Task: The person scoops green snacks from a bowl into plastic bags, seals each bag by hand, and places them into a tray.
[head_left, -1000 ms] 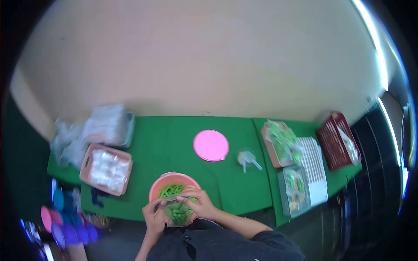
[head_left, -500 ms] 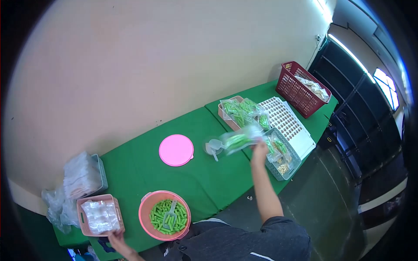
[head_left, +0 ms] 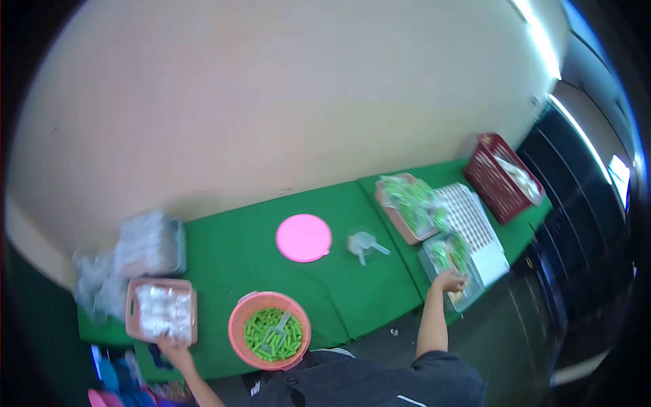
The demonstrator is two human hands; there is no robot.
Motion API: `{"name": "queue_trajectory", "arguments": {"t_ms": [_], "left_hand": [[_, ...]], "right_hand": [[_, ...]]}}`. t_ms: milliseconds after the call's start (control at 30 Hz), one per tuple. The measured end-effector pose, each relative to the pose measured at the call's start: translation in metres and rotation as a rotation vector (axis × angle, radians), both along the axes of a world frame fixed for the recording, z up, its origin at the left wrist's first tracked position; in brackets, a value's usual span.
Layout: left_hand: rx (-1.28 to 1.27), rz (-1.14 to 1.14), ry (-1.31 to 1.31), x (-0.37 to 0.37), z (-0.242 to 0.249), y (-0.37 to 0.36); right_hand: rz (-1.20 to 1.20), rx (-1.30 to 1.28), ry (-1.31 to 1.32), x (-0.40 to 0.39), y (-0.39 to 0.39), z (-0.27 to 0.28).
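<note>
My left hand (head_left: 173, 349) reaches over the near rim of a pink basket (head_left: 133, 319), its fingers stretched onto a stack of clear plastic bags (head_left: 164, 311). Beside it stands a pink tub (head_left: 237, 346) of cut green beans (head_left: 288, 342), with a clear scoop (head_left: 275, 335) lying among them. My right hand (head_left: 449, 281) is over a grey-green basket (head_left: 468, 302), fingers curled down. What they close on is hidden. Bags of green beans (head_left: 450, 249) lie in that basket just beyond the hand.
A pink lid (head_left: 304, 238) and a clear cup with scoops (head_left: 365, 243) rest mid-table. Further right are a basket piled with bagged beans (head_left: 412, 200), sheets of round stickers (head_left: 468, 214) and a dark red basket (head_left: 498, 180). More plastic bags (head_left: 142, 244) stand at the left.
My right hand has carried a bag of green beans from above the table to the grey-green basket. My left hand has moved from the pink basket's corner onto the plastic bags. The view has shifted.
</note>
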State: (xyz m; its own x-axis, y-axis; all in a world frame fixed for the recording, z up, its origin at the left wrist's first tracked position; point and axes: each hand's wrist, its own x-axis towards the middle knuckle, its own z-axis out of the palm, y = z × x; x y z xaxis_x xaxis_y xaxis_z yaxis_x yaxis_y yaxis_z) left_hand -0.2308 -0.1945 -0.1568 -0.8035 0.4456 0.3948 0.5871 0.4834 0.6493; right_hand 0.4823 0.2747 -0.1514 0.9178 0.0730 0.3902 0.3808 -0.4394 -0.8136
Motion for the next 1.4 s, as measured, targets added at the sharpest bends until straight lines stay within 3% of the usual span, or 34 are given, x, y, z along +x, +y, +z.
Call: {"name": "queue_trajectory", "arguments": {"t_ms": [33,100,167,200,233,300,367,533,667,733,833,967,1100,1167,1200,1233,1300,1333,1367,1400], "left_hand": [[-0.068,0.106,0.104,0.003,-0.003,0.018],[-0.191,0.082,-0.057,0.01,0.021,0.038],[-0.321,0.125,-0.121,0.002,0.007,0.044],[-0.334,0.131,-0.076,-0.01,-0.021,0.041],[-0.412,0.171,-0.152,-0.014,-0.023,0.043],[-0.454,0.191,-0.19,-0.017,-0.019,0.044],[-0.592,0.342,-0.046,0.001,0.013,0.053],[-0.777,0.376,-0.247,-0.017,0.015,0.053],[-0.892,0.334,-0.247,-0.026,0.009,0.053],[-0.932,0.38,0.081,-0.032,-0.016,0.054],[-0.927,0.292,0.121,-0.043,-0.031,0.054],[-0.948,0.308,0.113,-0.056,-0.032,0.052],[-1.012,0.395,-0.06,-0.071,-0.01,0.038],[-1.102,0.631,0.052,-0.08,-0.009,0.034],[-1.074,0.623,-0.114,-0.084,0.003,0.035],[-1.073,0.621,-0.114,-0.08,0.019,0.035],[-0.801,0.54,-0.076,-0.067,0.044,0.039],[-0.682,0.467,0.117,-0.065,0.04,0.042],[-0.683,0.468,0.118,-0.065,0.037,0.047],[-0.661,0.193,0.052,-0.067,0.034,0.054]], "right_hand": [[0.113,0.002,-0.037,-0.023,-0.003,0.005],[0.386,-0.003,-0.182,-0.067,0.001,0.001],[0.67,0.027,-0.192,-0.142,-0.012,0.031],[0.811,0.022,-0.144,-0.181,-0.025,0.052],[0.896,0.022,-0.135,-0.217,-0.038,0.068],[1.283,0.14,0.045,-0.273,-0.063,0.088],[1.362,0.098,-0.034,-0.311,-0.078,0.086],[1.803,0.123,0.034,-0.391,-0.127,0.113],[1.939,0.123,0.01,-0.42,-0.152,0.121],[2.009,0.098,0.065,-0.428,-0.161,0.123],[2.057,0.061,0.099,-0.434,-0.165,0.117],[2.084,0.032,0.098,-0.433,-0.165,0.114],[2.073,0.009,0.065,-0.428,-0.159,0.111],[2.065,-0.006,0.072,-0.426,-0.156,0.112],[2.058,-0.009,0.064,-0.426,-0.156,0.112],[2.05,-0.015,0.058,-0.425,-0.155,0.112],[2.051,-0.018,0.058,-0.424,-0.155,0.112],[2.052,-0.018,0.062,-0.424,-0.155,0.112],[2.053,-0.018,0.064,-0.423,-0.156,0.111],[2.052,-0.007,0.068,-0.423,-0.157,0.11]]}}
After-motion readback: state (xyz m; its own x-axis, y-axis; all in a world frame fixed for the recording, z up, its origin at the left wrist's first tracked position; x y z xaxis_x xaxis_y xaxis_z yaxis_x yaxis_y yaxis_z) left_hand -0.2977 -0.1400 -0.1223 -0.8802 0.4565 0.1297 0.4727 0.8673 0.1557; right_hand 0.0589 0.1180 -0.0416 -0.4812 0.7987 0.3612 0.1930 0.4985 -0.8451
